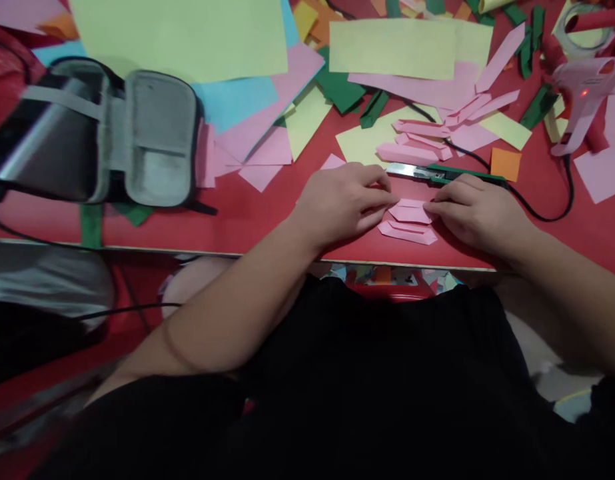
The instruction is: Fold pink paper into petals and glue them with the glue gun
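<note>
Between my hands lies a folded pink paper strip [411,211], flat on the red table [267,223]. My left hand [344,200] pinches its left end with thumb and fingertips. At the right end, the thumb and forefinger of my right hand [480,210] are pressed together on the same strip. A second folded pink strip [408,233] rests just below it, nearer the table edge. Right above my fingers is a utility knife [437,175] with a green handle, its blade out and pointing left. My right hand partly covers the handle.
Several folded pink strips [417,143] lie beyond the knife. A pink glue gun [590,87] with a lit red light stands at the right, its black cord [570,187] curving across the table. An open zip case [160,140] sits left. Coloured paper sheets [187,33] cover the back.
</note>
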The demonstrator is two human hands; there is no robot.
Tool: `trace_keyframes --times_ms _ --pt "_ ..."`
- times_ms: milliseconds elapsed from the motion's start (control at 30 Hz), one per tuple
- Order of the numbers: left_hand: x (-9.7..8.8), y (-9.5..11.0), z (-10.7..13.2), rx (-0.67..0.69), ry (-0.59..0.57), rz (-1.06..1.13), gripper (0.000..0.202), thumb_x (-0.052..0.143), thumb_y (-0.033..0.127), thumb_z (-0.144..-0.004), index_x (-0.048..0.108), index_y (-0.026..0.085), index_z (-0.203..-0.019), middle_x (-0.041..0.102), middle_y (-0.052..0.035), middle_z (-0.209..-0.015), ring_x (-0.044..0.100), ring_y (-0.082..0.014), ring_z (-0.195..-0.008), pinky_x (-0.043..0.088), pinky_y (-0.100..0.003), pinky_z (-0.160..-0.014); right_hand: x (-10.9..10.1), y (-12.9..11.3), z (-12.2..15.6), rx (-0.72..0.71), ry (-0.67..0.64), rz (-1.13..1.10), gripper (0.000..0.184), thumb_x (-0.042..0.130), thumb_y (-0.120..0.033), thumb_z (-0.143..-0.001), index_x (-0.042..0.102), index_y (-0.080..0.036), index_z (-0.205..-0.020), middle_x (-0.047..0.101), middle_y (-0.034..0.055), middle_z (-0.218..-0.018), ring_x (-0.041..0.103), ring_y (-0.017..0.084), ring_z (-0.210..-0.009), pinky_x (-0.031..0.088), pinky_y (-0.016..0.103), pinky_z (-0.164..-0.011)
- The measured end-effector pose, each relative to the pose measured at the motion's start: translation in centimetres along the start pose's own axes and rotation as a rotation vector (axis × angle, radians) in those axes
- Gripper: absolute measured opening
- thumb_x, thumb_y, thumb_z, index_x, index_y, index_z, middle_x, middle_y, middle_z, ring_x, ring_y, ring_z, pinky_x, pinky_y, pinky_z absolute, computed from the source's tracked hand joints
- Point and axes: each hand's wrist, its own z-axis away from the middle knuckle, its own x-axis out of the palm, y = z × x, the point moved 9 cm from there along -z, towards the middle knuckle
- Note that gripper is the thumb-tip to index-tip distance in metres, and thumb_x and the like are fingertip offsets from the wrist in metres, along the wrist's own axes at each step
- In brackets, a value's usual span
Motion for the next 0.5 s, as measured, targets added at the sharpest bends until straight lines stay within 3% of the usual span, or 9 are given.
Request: trace_keyframes --times_ms 100,233,400,500 --pt "-0.1 0.5 0.8 -0.01 -0.026 -0.098 0.033 0.065 0.04 -0.122 0.095 0.037 -0.137 0.087 -0.0084 -0.143 0.081 -0.0311 -0.122 0.06 -0.043 -0.084 -0.5 -0.1 0.9 0.063 0.124 0.004 0.028 0.069 -0.024 -0.117 0.095 -0.026 -0.128 0.089 0.0126 -0.115 0.078 0.032 -0.107 0.064 0.046 -0.087" --pt "0.1 1.0 1.5 -0.017 -0.028 -0.154 0.035 0.066 0.04 -0.121 0.092 0.039 -0.144 0.083 -0.009 -0.149 0.08 -0.0318 -0.121 0.06 -0.042 -0.082 -0.4 -0.4 1.8 0.145 0.153 -0.03 0.028 0.073 -0.026 -0.114 0.096 -0.026 -0.13 0.088 0.0141 -0.119 0.077 0.034 -0.108 0.065 0.051 -0.089" --pt "0.1 0.6 1.6 -0.023 -0.003 -0.173 0.031 0.071 0.042 -0.12 0.093 0.037 -0.142 0.084 -0.0085 -0.149 0.081 -0.031 -0.121 0.058 -0.04 -0.079 -0.7 -0.9 2.4 0.204 0.169 -0.023 0.031 0.072 -0.03 -0.113 0.095 -0.024 -0.134 0.086 0.0169 -0.125 0.077 0.039 -0.114 0.066 0.058 -0.096" --pt "0.3 0.9 1.2 0.06 0.039 -0.15 0.03 0.07 0.048 -0.123 0.094 0.034 -0.134 0.089 -0.0073 -0.142 0.083 -0.0287 -0.117 0.057 -0.04 -0.081 -0.7 -1.1 2.4 0.204 0.17 -0.012 0.032 0.072 -0.036 -0.115 0.092 -0.021 -0.135 0.085 0.0192 -0.129 0.076 0.04 -0.117 0.067 0.059 -0.098"
